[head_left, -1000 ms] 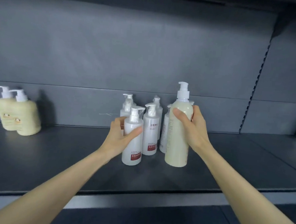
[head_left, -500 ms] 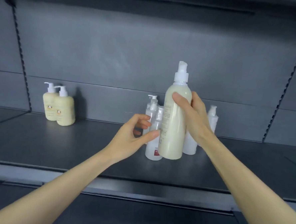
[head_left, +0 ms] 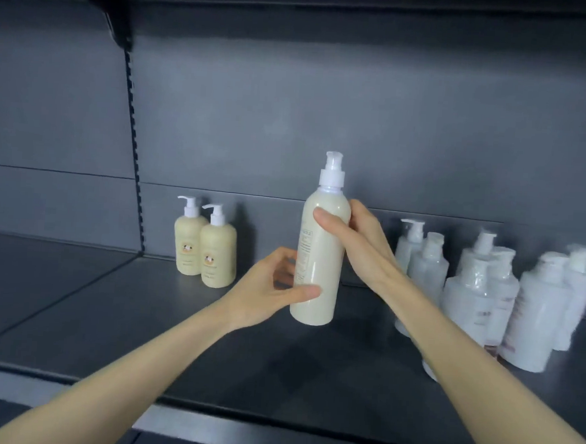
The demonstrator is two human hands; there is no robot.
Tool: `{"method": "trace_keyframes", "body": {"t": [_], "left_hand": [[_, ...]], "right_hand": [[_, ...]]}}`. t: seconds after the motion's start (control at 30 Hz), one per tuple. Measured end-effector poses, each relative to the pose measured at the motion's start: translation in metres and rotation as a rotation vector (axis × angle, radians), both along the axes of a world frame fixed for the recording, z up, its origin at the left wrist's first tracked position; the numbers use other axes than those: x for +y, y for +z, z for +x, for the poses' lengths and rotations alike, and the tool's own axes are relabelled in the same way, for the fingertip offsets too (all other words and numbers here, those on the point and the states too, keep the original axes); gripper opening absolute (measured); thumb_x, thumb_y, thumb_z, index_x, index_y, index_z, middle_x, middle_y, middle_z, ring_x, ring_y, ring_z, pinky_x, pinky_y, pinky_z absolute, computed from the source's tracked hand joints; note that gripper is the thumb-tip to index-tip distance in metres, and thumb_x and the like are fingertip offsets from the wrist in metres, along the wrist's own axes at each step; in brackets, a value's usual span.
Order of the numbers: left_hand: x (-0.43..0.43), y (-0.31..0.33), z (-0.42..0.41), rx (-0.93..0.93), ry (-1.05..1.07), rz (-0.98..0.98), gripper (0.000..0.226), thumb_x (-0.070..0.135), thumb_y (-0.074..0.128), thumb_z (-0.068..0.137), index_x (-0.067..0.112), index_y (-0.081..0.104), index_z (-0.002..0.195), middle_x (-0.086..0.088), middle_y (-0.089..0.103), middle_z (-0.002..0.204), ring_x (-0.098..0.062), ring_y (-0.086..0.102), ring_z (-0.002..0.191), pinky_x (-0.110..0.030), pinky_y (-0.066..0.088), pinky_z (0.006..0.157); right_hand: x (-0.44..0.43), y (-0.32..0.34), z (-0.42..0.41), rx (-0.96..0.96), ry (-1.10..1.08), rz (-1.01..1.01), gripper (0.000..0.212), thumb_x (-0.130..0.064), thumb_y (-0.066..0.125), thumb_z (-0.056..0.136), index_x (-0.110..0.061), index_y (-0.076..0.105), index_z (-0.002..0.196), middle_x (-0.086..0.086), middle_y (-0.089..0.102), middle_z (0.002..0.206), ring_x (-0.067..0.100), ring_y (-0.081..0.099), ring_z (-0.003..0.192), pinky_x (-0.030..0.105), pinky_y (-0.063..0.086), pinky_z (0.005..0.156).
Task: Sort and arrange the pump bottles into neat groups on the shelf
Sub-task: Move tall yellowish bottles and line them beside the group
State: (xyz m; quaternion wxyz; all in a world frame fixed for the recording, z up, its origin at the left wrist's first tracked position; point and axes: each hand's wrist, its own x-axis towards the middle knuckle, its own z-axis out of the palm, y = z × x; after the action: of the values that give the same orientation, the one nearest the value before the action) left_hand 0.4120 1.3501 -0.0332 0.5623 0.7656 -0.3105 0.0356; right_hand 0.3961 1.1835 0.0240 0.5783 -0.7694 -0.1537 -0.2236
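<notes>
A tall cream pump bottle [head_left: 318,257] is held upright above the dark shelf [head_left: 175,324]. My right hand [head_left: 358,246] grips its upper body from the right. My left hand [head_left: 270,289] holds its lower part, thumb across the front and fingers behind. Two short cream pump bottles [head_left: 204,244] stand side by side at the back left of the shelf. A cluster of several white pump bottles [head_left: 493,292] stands at the right, partly hidden by my right forearm.
The grey back wall [head_left: 359,123] closes the shelf behind. A slotted upright [head_left: 134,150] runs down the wall at the left. The shelf's front lip [head_left: 272,430] crosses the bottom of the view.
The tall cream bottle has been lifted off the shelf and carried left, away from the white bottles. My left hand let go of a white bottle and now holds the tall one's lower part.
</notes>
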Motion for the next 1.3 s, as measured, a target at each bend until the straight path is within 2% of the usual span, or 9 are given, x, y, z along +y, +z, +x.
{"method": "trace_keyframes", "body": {"t": [0.13, 0.3, 0.4, 0.53, 0.67, 0.87, 0.97, 1.17, 1.3], "left_hand": [[0.027, -0.009, 0.049, 0.007, -0.026, 0.023, 0.040, 0.023, 0.077, 0.076, 0.016, 0.055, 0.109, -0.002, 0.067, 0.104, -0.014, 0.065, 0.093, -0.023, 0.051, 0.083], [0.037, -0.021, 0.097, 0.055, -0.056, 0.045, 0.039, 0.019, 0.077, 0.076, 0.019, 0.055, 0.108, -0.003, 0.067, 0.103, -0.015, 0.064, 0.094, -0.030, 0.052, 0.088], [0.035, -0.028, 0.121, 0.117, -0.081, 0.057, 0.040, 0.023, 0.078, 0.073, 0.023, 0.055, 0.106, -0.001, 0.067, 0.103, -0.020, 0.065, 0.096, -0.041, 0.054, 0.088], [0.027, -0.035, 0.143, 0.154, -0.063, 0.042, 0.043, 0.031, 0.078, 0.062, 0.028, 0.055, 0.099, 0.000, 0.067, 0.100, -0.019, 0.065, 0.090, -0.044, 0.054, 0.087], [0.019, -0.042, 0.159, 0.155, -0.027, 0.066, 0.041, 0.019, 0.081, 0.069, 0.022, 0.055, 0.102, 0.000, 0.067, 0.099, -0.021, 0.065, 0.092, -0.046, 0.053, 0.087], [0.012, -0.049, 0.172, 0.108, 0.011, 0.105, 0.042, 0.021, 0.080, 0.072, 0.026, 0.054, 0.105, 0.005, 0.065, 0.095, -0.017, 0.063, 0.092, -0.038, 0.053, 0.086], [0.012, -0.052, 0.175, 0.100, 0.026, 0.104, 0.046, 0.031, 0.080, 0.066, 0.029, 0.056, 0.105, 0.001, 0.066, 0.094, -0.016, 0.063, 0.092, -0.034, 0.052, 0.086], [0.011, -0.053, 0.173, 0.102, 0.081, 0.119, 0.041, 0.021, 0.078, 0.075, 0.023, 0.058, 0.110, 0.003, 0.067, 0.094, -0.014, 0.064, 0.089, -0.022, 0.049, 0.082], [0.012, -0.052, 0.165, 0.074, 0.122, 0.200, 0.037, 0.026, 0.073, 0.080, 0.023, 0.057, 0.114, 0.007, 0.066, 0.097, -0.007, 0.063, 0.088, -0.009, 0.044, 0.073]], "right_hand": [[0.024, -0.006, 0.035, 0.039, -0.011, -0.038, 0.030, -0.041, 0.065, 0.084, -0.019, 0.055, 0.104, 0.002, 0.063, 0.109, 0.014, 0.062, 0.095, 0.021, 0.044, 0.069], [0.031, -0.016, 0.075, 0.145, -0.053, -0.109, 0.043, -0.051, 0.068, 0.077, -0.031, 0.056, 0.113, -0.006, 0.061, 0.117, 0.011, 0.062, 0.104, 0.034, 0.053, 0.086], [0.031, -0.018, 0.092, 0.176, -0.048, -0.121, 0.038, -0.037, 0.070, 0.081, -0.024, 0.058, 0.115, -0.007, 0.065, 0.108, 0.012, 0.065, 0.101, 0.032, 0.057, 0.079], [0.028, -0.024, 0.111, 0.172, -0.067, -0.129, 0.036, -0.028, 0.071, 0.082, -0.023, 0.058, 0.115, -0.009, 0.064, 0.104, 0.012, 0.064, 0.101, 0.030, 0.059, 0.075], [0.020, -0.028, 0.127, 0.191, -0.068, -0.126, 0.038, -0.024, 0.072, 0.082, -0.024, 0.056, 0.116, -0.007, 0.063, 0.105, 0.016, 0.063, 0.104, 0.032, 0.059, 0.077], [0.010, -0.035, 0.143, 0.201, -0.071, -0.144, 0.041, -0.027, 0.074, 0.079, -0.026, 0.057, 0.116, -0.005, 0.065, 0.104, 0.018, 0.064, 0.103, 0.044, 0.057, 0.083], [0.011, -0.037, 0.149, 0.182, -0.089, -0.168, 0.039, -0.030, 0.075, 0.078, -0.030, 0.056, 0.113, -0.006, 0.065, 0.102, 0.019, 0.064, 0.101, 0.047, 0.057, 0.082], [0.009, -0.043, 0.156, 0.148, -0.115, -0.203, 0.040, -0.034, 0.074, 0.078, -0.037, 0.054, 0.112, -0.013, 0.064, 0.098, 0.015, 0.063, 0.097, 0.043, 0.054, 0.088], [0.011, -0.042, 0.151, 0.158, -0.115, -0.257, 0.046, -0.037, 0.070, 0.081, -0.035, 0.050, 0.123, -0.012, 0.064, 0.102, 0.014, 0.061, 0.100, 0.040, 0.052, 0.091]]}}
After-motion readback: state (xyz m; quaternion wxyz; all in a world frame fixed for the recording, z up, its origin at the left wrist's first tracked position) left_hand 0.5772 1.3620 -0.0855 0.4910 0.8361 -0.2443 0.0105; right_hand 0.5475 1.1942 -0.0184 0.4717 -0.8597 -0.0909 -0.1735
